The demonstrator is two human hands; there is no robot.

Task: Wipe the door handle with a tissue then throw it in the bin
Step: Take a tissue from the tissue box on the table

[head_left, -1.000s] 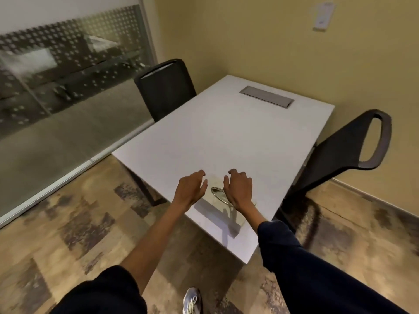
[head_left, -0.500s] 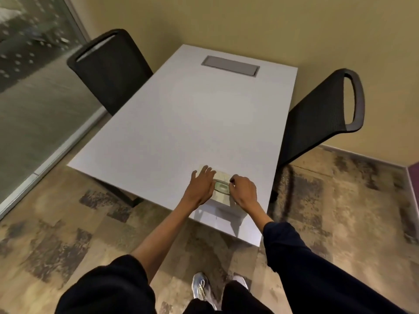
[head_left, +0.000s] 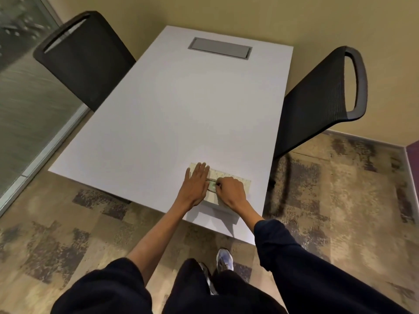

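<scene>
A pale patterned tissue box point(head_left: 246, 182) sits near the front edge of the white table point(head_left: 181, 114). My left hand point(head_left: 196, 186) lies flat on the box's left part, fingers spread. My right hand point(head_left: 231, 191) is curled over the oval slot point(head_left: 212, 186) in the box top, with its fingertips pinched at the opening. I cannot tell whether a tissue is between the fingers. No door handle or bin is in view.
A black mesh chair point(head_left: 86, 55) stands at the table's left, another black chair point(head_left: 322, 100) at its right. A grey cable hatch point(head_left: 220, 48) is set in the far end of the table. A glass wall point(head_left: 27, 91) runs along the left. My shoes point(head_left: 224, 260) are below the table edge.
I have stepped closer to the table. My left hand has settled flat on the box, and my right hand has closed its fingers at the slot.
</scene>
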